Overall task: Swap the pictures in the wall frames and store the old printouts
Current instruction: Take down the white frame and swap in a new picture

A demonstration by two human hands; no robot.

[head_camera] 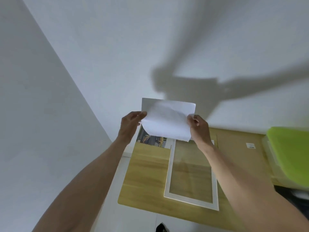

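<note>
We cannot read the printed side of the curled white paper sheet point(167, 121). It hides most of a colour printout point(151, 139) lying behind. The blurred lime-green plastic box point(291, 153) is cut off at the right edge.

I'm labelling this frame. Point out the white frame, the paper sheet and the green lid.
white frame point(167, 180), head view, left border.
paper sheet point(167, 123), head view, blank middle.
green lid point(291, 148), head view, top face.

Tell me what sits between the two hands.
In the head view, a curled white printout spans the gap, its side edges pinched by the left hand and the right hand.
</note>
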